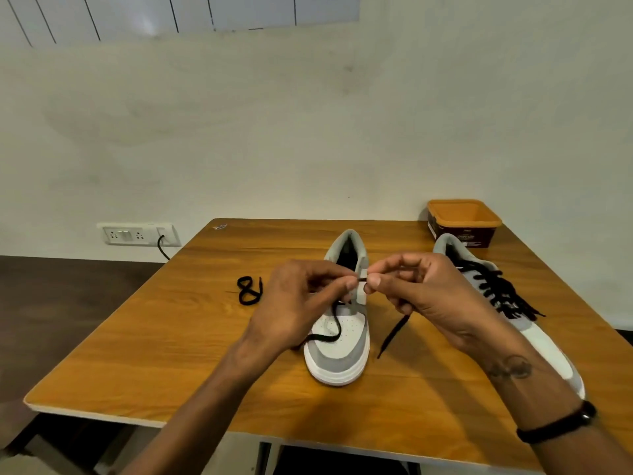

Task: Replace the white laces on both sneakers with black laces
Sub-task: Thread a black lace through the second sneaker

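While both the left hand [301, 296] and right hand [416, 286] pinch the black lace [334, 332] above the middle sneaker [342, 351], threading seems underway, and its tip next needs an eyelet at twelve o'clock.

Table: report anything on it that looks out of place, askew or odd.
Little stands out. A loose black lace lies coiled on the table left of the middle sneaker, apart from both shoes. The right sneaker sits near the table's right edge, its black lacing loose and untied. Nothing looks spilled or damaged.
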### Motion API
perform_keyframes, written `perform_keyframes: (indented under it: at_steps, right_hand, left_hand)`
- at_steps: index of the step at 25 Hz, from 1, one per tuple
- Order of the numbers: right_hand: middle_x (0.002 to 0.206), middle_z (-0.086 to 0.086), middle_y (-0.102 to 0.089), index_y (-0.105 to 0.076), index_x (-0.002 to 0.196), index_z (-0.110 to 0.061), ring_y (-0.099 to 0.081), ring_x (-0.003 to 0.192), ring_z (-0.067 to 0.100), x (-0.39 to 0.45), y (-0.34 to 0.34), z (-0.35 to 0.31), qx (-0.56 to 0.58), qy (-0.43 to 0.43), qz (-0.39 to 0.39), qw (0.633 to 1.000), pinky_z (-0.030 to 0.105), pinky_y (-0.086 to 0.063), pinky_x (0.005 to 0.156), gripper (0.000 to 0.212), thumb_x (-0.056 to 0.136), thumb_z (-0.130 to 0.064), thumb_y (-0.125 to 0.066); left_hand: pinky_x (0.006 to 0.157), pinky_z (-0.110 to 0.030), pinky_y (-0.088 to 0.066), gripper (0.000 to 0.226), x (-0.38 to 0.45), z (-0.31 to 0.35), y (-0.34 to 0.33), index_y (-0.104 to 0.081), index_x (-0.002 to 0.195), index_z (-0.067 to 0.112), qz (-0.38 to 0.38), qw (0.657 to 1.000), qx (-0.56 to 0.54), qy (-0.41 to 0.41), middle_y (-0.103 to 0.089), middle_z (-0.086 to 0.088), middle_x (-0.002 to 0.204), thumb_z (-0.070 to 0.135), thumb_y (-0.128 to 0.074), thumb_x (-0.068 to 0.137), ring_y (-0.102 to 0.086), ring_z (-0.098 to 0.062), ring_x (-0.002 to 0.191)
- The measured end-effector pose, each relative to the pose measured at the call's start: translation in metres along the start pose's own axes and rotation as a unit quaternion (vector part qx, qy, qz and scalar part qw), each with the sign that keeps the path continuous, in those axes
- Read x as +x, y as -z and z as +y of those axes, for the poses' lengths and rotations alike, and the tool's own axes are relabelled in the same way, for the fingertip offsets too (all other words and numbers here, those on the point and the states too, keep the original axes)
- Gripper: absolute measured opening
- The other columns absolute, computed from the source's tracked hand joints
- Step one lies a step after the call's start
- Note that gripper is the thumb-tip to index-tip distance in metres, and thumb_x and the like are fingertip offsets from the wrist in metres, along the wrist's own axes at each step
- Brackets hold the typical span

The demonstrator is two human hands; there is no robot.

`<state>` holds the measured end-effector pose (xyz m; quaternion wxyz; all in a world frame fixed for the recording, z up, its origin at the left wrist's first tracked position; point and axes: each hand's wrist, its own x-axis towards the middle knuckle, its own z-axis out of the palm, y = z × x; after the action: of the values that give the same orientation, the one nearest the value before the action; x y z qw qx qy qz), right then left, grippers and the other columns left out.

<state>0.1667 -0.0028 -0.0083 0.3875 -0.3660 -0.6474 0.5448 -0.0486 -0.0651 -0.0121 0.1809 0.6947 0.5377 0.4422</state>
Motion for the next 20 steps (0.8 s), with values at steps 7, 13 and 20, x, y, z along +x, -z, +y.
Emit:
perform_keyframes:
  at_steps: [7,13,20]
  right_hand:
    - [0.093,0.009,-0.080,-0.079,0.105,-0.013,-0.064,0.069,0.014,-0.002,0.022,0.019,-0.037,-0.012,0.086,0.995,0.028,-0.056,0.064,0.016,0.089,-0.015,-0.079]
    - [0.087,0.008,-0.080,-0.076,0.110,-0.014,-0.077,0.081,0.020,0.001,-0.007,0.023,-0.083,0.008,-0.025,0.996,0.028,-0.063,0.072,0.018,0.097,-0.004,-0.070]
    - [0.083,0.003,-0.080,-0.075,0.101,-0.011,-0.079,0.077,0.019,0.002,-0.018,0.038,-0.100,0.040,0.015,0.994,0.035,-0.065,0.072,0.009,0.092,-0.012,-0.078]
  left_hand:
    - [0.072,-0.030,-0.058,0.011,-0.017,-0.056,0.050,-0.079,0.099,0.031,0.105,0.972,0.205,0.047,-0.074,0.018,0.086,0.038,-0.071,0.096,-0.067,-0.003,0.082]
    - [0.098,-0.023,-0.047,0.045,-0.016,-0.028,-0.005,-0.066,0.136,0.040,-0.007,0.988,0.150,-0.041,-0.067,0.025,0.122,0.055,-0.070,0.093,-0.054,0.003,0.120]
    - [0.077,-0.004,-0.045,0.017,-0.011,-0.028,-0.015,-0.082,0.111,0.024,0.018,0.993,0.105,-0.057,-0.077,0.017,0.097,0.026,-0.077,0.095,-0.064,0.010,0.096]
